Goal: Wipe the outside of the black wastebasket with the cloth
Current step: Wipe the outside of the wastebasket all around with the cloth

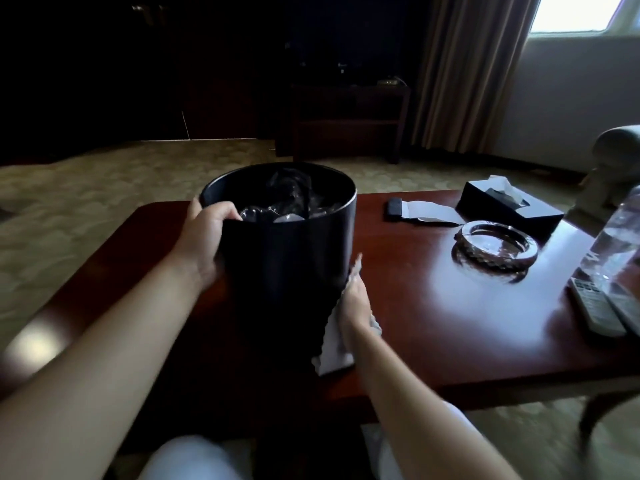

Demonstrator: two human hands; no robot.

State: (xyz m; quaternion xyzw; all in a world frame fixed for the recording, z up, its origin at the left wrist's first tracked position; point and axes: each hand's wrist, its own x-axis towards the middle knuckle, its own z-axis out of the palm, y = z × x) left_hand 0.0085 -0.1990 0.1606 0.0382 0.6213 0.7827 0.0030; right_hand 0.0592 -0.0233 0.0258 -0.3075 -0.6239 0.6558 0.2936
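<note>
Hotel-like sitting room: carpet (pixel 86 202), curtain (pixel 467 64), coffee table (pixel 450 323), tissue box (pixel 509 209), ashtray (pixel 495 247).

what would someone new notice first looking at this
The black wastebasket stands out, upright on the near left part of the red-brown table, lined with a crumpled bag. The left hand grips its rim while the right hand presses a pale cloth against its lower right side. To the right a shiny glass ashtray catches the window light, in front of a black tissue box.

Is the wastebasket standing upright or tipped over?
Upright: the wastebasket stands on the table, its open rim facing up, crumpled plastic visible inside.
</note>
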